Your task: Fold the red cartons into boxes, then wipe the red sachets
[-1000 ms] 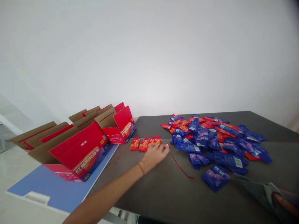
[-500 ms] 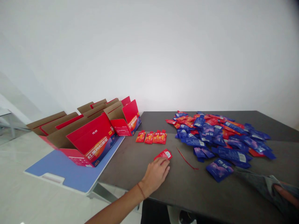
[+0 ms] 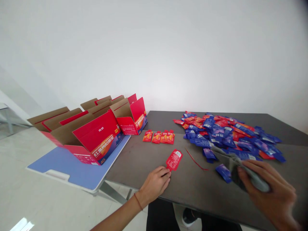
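Your left grip (image 3: 156, 182) pinches the narrow end of the red pouch (image 3: 175, 159), lower centre of the frame; the pouch's long axis runs up and rightward from it. Your right grip (image 3: 268, 187), lower right, farther off, grasps a grey cloth (image 3: 234, 168).

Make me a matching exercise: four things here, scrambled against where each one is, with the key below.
Things
1. lone red pouch
2. grey cloth
3. thin red strip
4. frontmost open box

Places
A. lying on the dark table, touched by neither of the hands
B. on the blue tabletop
C. narrow end at the left hand's fingers
D. in the right hand

Pairs: 1-C, 2-D, 3-A, 4-B
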A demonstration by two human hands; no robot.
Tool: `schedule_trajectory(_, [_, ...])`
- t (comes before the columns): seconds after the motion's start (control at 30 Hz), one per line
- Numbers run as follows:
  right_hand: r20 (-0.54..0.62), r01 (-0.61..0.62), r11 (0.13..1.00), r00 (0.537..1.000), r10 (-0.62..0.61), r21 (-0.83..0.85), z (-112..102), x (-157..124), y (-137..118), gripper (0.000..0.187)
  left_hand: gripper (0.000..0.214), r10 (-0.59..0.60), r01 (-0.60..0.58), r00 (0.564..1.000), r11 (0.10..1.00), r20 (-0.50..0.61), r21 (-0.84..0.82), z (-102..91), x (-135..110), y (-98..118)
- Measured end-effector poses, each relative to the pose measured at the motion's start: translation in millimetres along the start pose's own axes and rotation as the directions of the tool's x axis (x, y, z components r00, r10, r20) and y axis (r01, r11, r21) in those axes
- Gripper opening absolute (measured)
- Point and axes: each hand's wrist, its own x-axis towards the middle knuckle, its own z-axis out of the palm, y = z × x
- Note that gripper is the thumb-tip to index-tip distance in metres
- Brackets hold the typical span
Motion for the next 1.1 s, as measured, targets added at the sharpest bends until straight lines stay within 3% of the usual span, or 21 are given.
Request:
schedule_trajectory(0.1, [0.188, 0.068, 0.995, 0.979, -0.08, 0.072, 57, 9, -20, 0.034, 0.027, -0.012, 0.012, 1.0, 1.0, -0.029, -0.006, 3.0, 0, 5])
schedule_trajectory(0.17, [0.361, 0.081, 0.988, 0.924, -0.123, 0.13, 98, 11, -33, 0.026, 0.027, -0.023, 0.023, 0.999, 1.0, -0.032, -0.016, 3.2, -1, 5])
schedule_trajectory(0.23, [0.533, 0.068, 0.99, 0.837, -0.125, 0.125, 135, 6, -44, 0.025, 0.028, -0.026, 0.026, 0.999, 0.999, -0.026, -0.024, 2.7, -2, 5])
schedule_trajectory(0.3, [0.688, 0.096, 0.992, 0.716, -0.124, 0.079, 162, -1, -51, 0.025, 0.027, -0.026, 0.025, 1.0, 0.999, -0.01, -0.037, 2.0, -2, 4])
schedule_trajectory(0.4, [0.828, 0.248, 0.969, 0.545, -0.131, -0.01, 184, -5, -53, 0.023, 0.025, -0.033, 0.032, 0.999, 0.998, -0.002, -0.058, 1.7, -1, 4])
schedule_trajectory(0.47, [0.864, 0.359, 0.93, 0.491, -0.113, -0.082, 191, 3, -48, 0.024, 0.025, -0.034, 0.032, 0.999, 0.997, -0.014, -0.073, 2.0, 0, 4])
schedule_trajectory(0.53, [0.873, 0.432, 0.887, 0.481, -0.076, -0.161, 197, 17, -37, 0.026, 0.027, -0.035, 0.033, 0.999, 0.996, -0.024, -0.084, 2.4, 0, 5])
schedule_trajectory(0.6, [0.865, 0.458, 0.861, 0.5, -0.044, -0.221, 204, 35, -25, 0.028, 0.028, -0.044, 0.041, 0.999, 0.995, -0.029, -0.09, 2.9, 0, 6])
schedule_trajectory(0.77, [0.784, 0.316, 0.907, 0.621, 0.025, -0.279, 211, 72, -8, 0.018, 0.026, -0.057, 0.052, 0.997, 0.993, -0.054, -0.102, 4.8, -1, 7])
schedule_trajectory(0.93, [0.729, 0.233, 0.949, 0.684, -0.006, -0.212, 195, 57, -32, 0.022, 0.027, -0.053, 0.047, 0.997, 0.994, -0.055, -0.1, 6.7, -2, 5])
schedule_trajectory(1.0, [0.763, 0.235, 0.965, 0.643, -0.067, -0.113, 191, 37, -45, 0.021, 0.028, -0.051, 0.046, 0.997, 0.994, -0.05, -0.099, 6.5, -2, 4])
schedule_trajectory(1.1, [0.853, 0.369, 0.927, 0.503, -0.137, -0.069, 194, 18, -50, 0.017, 0.028, -0.05, 0.045, 0.998, 0.994, -0.042, -0.1, 5.9, -2, 4])
